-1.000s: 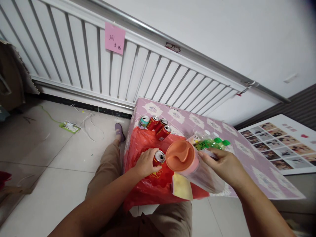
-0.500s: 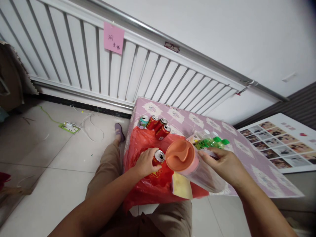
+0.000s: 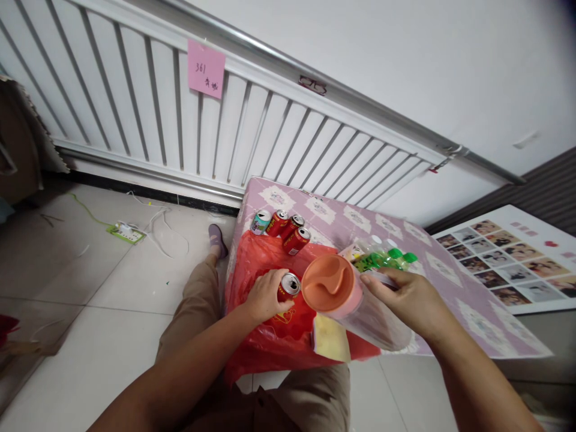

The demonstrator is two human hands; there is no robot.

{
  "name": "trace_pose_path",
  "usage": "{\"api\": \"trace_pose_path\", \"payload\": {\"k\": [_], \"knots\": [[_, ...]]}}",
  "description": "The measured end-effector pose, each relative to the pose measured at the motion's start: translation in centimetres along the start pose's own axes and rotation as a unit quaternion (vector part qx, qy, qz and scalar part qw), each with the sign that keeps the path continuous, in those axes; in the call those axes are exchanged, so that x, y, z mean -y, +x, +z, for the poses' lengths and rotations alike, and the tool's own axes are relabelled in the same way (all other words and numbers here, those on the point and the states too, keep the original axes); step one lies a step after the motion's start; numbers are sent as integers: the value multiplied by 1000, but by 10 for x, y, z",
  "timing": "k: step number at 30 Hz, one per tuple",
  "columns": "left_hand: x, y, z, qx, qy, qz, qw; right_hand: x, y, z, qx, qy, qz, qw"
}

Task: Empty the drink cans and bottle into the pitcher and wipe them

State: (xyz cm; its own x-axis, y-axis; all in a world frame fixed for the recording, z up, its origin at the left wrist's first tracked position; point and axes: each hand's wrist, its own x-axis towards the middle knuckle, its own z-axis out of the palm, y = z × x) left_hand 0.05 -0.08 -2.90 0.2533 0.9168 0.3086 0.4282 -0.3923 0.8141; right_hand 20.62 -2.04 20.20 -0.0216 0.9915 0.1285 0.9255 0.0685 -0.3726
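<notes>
My left hand (image 3: 266,294) is wrapped round an opened red drink can (image 3: 288,287), which stands upright over a red plastic bag (image 3: 252,264). In my right hand (image 3: 405,297) is the handle of a clear plastic pitcher (image 3: 375,324) with an orange lid (image 3: 328,283). The pitcher is tilted, its lid end towards the can and close beside it. Whether any liquid flows between them I cannot tell. Below the lid lies a folded yellow cloth (image 3: 332,339) at the bag's near edge.
Several opened cans (image 3: 297,240) stand at the back of the table with a purple patterned cloth (image 3: 432,273). Clear bottles with green caps (image 3: 396,258) are behind the pitcher. A white radiator (image 3: 252,132) runs along the wall; a power strip (image 3: 126,232) lies on the floor.
</notes>
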Motion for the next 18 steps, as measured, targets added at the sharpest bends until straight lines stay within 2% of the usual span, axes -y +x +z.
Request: {"api": "trace_pose_path", "payload": {"k": [18], "knots": [[-1, 1, -2, 1, -6, 1, 1000, -9, 0, -1, 8, -30, 4, 1000]]}}
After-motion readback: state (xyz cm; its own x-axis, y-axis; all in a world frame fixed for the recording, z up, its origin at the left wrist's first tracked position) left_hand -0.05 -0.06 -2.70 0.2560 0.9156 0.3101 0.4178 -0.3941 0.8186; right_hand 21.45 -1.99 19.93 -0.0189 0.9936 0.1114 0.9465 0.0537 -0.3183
